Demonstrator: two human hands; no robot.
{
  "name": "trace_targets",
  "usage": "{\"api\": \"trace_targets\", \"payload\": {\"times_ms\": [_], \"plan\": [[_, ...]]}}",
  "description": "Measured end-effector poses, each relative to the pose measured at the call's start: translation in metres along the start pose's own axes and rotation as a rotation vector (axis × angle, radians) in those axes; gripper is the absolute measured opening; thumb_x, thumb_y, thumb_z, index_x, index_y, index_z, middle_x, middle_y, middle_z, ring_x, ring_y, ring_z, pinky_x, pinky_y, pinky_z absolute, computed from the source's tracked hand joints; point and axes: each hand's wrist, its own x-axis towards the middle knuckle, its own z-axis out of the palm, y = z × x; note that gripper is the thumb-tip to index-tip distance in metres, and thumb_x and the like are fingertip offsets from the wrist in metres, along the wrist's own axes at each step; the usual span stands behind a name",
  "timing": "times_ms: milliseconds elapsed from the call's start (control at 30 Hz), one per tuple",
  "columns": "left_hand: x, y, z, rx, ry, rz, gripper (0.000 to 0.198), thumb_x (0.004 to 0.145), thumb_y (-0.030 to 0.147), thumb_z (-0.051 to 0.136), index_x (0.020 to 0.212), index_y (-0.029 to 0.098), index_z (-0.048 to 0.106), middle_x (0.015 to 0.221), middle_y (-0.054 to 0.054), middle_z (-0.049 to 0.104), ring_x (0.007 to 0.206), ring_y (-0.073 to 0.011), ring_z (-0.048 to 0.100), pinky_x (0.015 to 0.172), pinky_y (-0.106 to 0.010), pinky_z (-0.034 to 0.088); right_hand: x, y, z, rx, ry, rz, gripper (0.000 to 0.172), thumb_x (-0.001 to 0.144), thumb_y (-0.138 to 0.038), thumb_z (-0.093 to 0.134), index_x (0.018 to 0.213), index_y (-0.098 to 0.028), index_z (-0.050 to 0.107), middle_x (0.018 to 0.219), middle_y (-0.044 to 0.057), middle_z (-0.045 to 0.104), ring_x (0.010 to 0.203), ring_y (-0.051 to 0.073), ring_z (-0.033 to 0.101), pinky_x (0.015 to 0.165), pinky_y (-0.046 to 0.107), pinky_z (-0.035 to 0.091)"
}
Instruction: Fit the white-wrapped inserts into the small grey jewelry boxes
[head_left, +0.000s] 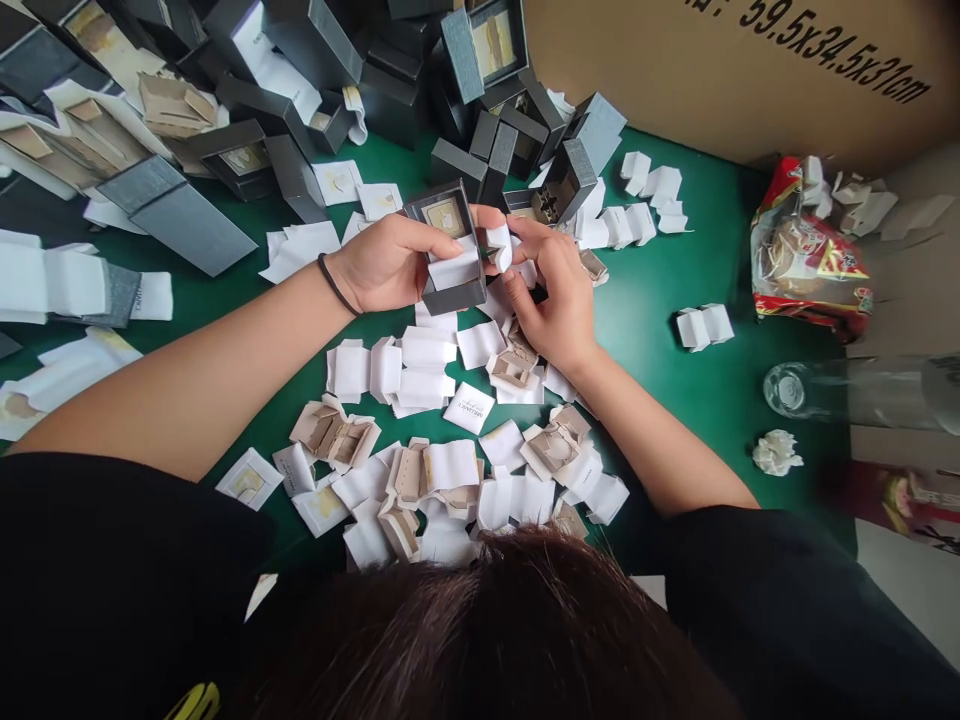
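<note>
My left hand (pixel 386 262) grips a small open dark grey box (pixel 448 250) above the green table, thumb lying over a white insert inside it. The box shows a beige panel in its upper half. My right hand (pixel 551 295) is closed in a pinch on a small white folded card piece (pixel 499 245) at the box's right edge. A black band circles my left wrist. Below the hands lies a heap of white and beige folded inserts (pixel 420 470).
Many dark grey boxes (pixel 480 140) are piled at the back and left of the green table (pixel 675 280). A big cardboard carton (pixel 712 70) stands at back right. A red snack bag (pixel 806 260), a clear bottle (pixel 847 390) and crumpled paper (pixel 776 452) lie right.
</note>
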Motion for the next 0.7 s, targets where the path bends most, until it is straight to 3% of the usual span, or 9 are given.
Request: {"api": "trace_targets", "payload": {"times_ms": [200,300,500,700], "plan": [[-0.0017,0.0005,-0.0082,0.048,0.045,0.040,0.029,0.068,0.019,0.060,0.096,0.015,0.065,0.083,-0.005,0.065,0.079,-0.0187,0.066,0.084,-0.040,0.055,-0.0002,-0.0029,-0.0014,0.038,0.013,0.007,0.030,0.092,-0.047,0.045,0.104,-0.024,0.058,0.134,0.006,0.054,0.125,0.022,0.052,0.107,0.049,0.046],[-0.0048,0.0017,-0.0074,0.044,0.002,-0.001,0.028,0.067,0.021,0.060,0.093,0.014,0.065,0.079,-0.005,0.063,0.071,-0.0167,0.064,0.076,-0.037,0.053,-0.0015,-0.0008,-0.0007,0.043,0.012,-0.013,0.028,0.088,-0.045,0.053,0.106,-0.024,0.058,0.131,0.006,0.057,0.122,0.021,0.054,0.101,0.044,0.051],[-0.0032,-0.0031,-0.0077,-0.019,-0.091,-0.023,0.034,0.068,0.022,0.064,0.100,0.014,0.063,0.084,-0.003,0.064,0.073,-0.0143,0.062,0.075,-0.033,0.054,-0.0038,0.0054,0.0007,0.037,0.046,0.025,0.054,0.075,-0.059,0.066,0.114,-0.024,0.057,0.117,0.007,0.063,0.105,0.021,0.060,0.082,0.037,0.056],[0.0032,-0.0065,-0.0092,-0.092,-0.114,-0.030,0.034,0.068,0.024,0.070,0.101,0.016,0.062,0.085,-0.002,0.065,0.074,-0.0113,0.062,0.070,-0.026,0.052,-0.0045,0.0063,-0.0021,-0.011,0.123,0.036,0.054,0.074,-0.063,0.065,0.110,-0.023,0.059,0.109,0.006,0.063,0.098,0.019,0.060,0.075,0.032,0.056]]}}
